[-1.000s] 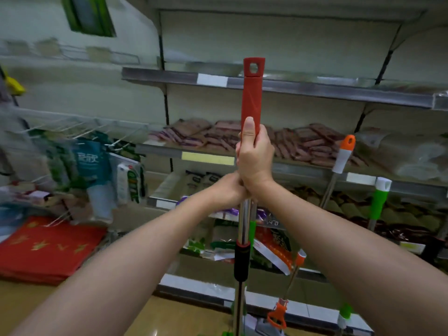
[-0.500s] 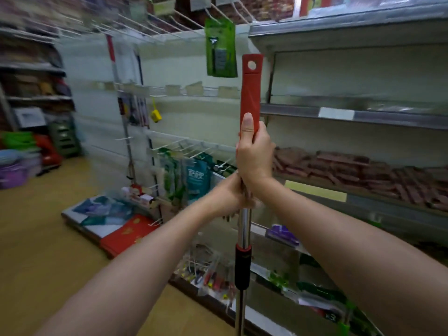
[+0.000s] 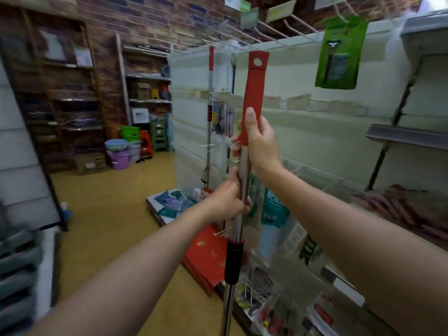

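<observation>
A long mop pole (image 3: 243, 170) stands upright in front of me, with a red handle grip (image 3: 255, 88) at the top, a shiny metal shaft and a black collar (image 3: 233, 261) lower down. My right hand (image 3: 260, 144) grips the bottom of the red grip, thumb lying up along it. Just below, my left hand (image 3: 226, 200) is wrapped round the metal shaft. The pole's lower end runs out of view at the bottom.
A white display rack (image 3: 303, 132) with wire hooks and hanging packets stands right behind the pole. A second red-topped pole (image 3: 210, 117) leans at the rack's corner. Red packets (image 3: 208, 260) lie on its base. Stacked basins and buckets (image 3: 121, 151) sit by the far brick wall.
My view has swung left, from the shelves of goods to the aisle and the far brick wall. Both hands keep hold of the pole; the left hand now sits lower on the shaft.
</observation>
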`<state>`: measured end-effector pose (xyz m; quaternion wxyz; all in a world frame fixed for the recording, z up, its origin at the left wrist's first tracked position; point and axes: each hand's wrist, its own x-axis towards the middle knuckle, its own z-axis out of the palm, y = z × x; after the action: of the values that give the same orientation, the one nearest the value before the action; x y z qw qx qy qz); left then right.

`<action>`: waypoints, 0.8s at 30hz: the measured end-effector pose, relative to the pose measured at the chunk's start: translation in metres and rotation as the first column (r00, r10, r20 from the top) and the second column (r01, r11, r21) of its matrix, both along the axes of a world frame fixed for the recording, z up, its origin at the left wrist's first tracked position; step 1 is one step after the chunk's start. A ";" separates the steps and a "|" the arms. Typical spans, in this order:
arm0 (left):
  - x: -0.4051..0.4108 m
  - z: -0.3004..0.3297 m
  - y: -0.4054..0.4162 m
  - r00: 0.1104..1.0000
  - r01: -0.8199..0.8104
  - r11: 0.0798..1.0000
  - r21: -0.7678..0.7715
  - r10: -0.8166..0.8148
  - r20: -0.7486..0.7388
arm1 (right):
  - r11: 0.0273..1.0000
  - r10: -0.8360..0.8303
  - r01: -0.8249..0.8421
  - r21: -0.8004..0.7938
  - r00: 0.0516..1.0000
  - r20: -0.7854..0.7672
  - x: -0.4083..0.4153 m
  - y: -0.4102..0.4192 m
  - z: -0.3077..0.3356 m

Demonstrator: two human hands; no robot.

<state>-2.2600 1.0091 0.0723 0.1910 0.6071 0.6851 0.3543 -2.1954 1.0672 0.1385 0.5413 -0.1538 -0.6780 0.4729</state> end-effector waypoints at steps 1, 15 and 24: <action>-0.015 0.003 0.007 1.000 -0.023 1.000 -0.004 0.023 -0.003 | 0.999 0.053 -0.053 0.000 0.999 0.000 -0.013 0.009 0.003; -0.231 0.024 0.094 0.961 -0.263 0.965 0.024 0.259 0.098 | 0.913 0.085 -0.196 0.359 0.950 0.302 -0.219 0.130 0.000; -0.391 0.021 0.144 0.967 -0.239 0.971 0.012 0.237 0.090 | 0.884 -0.054 -0.094 0.458 0.953 0.298 -0.376 0.164 -0.004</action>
<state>-2.6512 1.1534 0.0931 0.1700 0.5064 0.7398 0.4091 -2.5712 1.2317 0.1345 0.4472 -0.0825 -0.8480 0.2724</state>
